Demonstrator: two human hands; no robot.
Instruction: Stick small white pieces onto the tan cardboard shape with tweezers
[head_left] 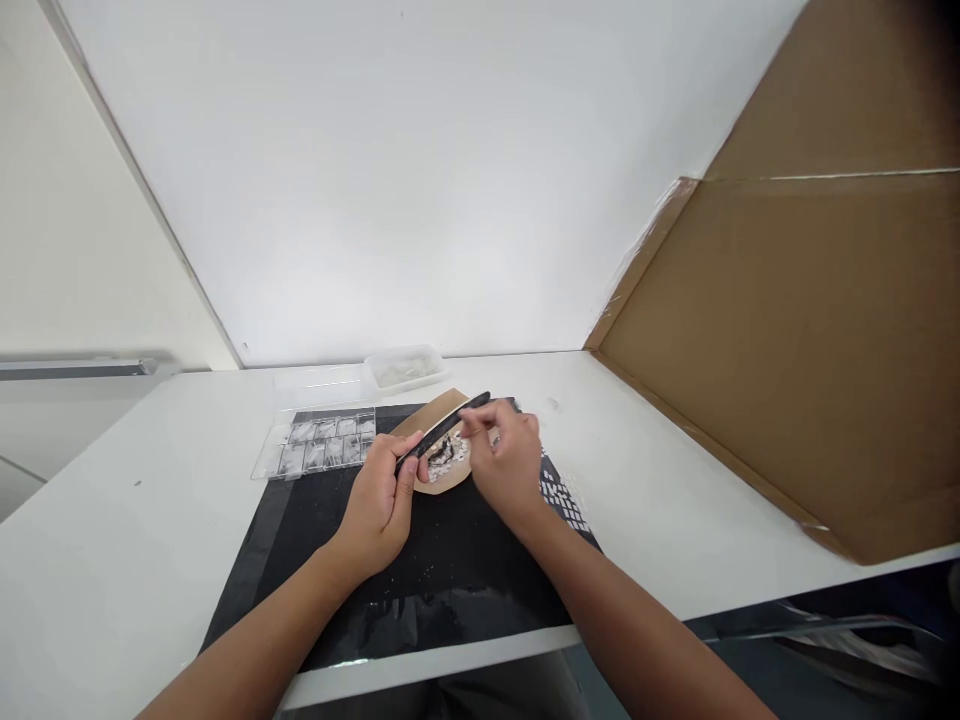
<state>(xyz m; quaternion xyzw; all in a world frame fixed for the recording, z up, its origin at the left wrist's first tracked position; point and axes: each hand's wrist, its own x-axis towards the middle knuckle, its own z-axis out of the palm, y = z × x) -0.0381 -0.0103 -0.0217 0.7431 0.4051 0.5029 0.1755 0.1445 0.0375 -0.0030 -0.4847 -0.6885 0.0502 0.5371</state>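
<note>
My left hand (380,497) is closed on the lower end of a long, narrow, slightly curved black strip (439,432), holding it slanted up to the right. Near the strip's upper half, my right hand (508,455) has its thumb and fingers pinched together at its surface; whatever is between them is too small to make out. Beneath both hands lies a brown paper tray (441,489) with many small white pieces (453,458) and a dark, tangled bit inside. Rows of small white pieces (564,500) lie right of my right hand.
A black mat (442,560) covers the white table (675,520) under my hands. A clear compartment box (322,445) sits at the mat's back left, lid raised, with a translucent tub (406,368) behind. Brown cardboard (795,330) stands along the right; a white wall rises behind.
</note>
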